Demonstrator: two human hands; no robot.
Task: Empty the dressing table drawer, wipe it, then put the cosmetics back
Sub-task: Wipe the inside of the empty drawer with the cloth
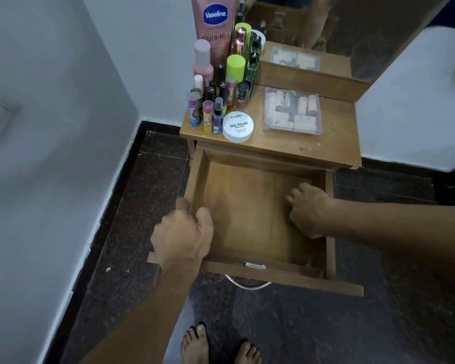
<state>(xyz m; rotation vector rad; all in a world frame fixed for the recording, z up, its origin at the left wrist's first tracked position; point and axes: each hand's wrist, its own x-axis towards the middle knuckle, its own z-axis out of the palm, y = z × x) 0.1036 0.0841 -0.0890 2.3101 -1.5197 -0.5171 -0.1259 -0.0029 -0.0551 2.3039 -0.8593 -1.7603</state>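
The wooden drawer (247,206) is pulled out of the dressing table (334,143) and holds no cosmetics. My left hand (181,232) grips the drawer's left wall near the front corner. My right hand (307,208) is inside at the right side, fingers curled down against the drawer floor; whatever lies under it is hidden. On the tabletop stand several cosmetics: a pink Vaseline tube (214,27), small bottles and lip balms (210,111), a white nail polish wipes jar (237,127) and a clear box of lipsticks (292,111).
A mirror (352,30) rises behind the table. White walls close in on the left and right. The floor (142,206) is dark stone with a black skirting. My bare feet (218,348) stand in front of the drawer's metal handle (247,283).
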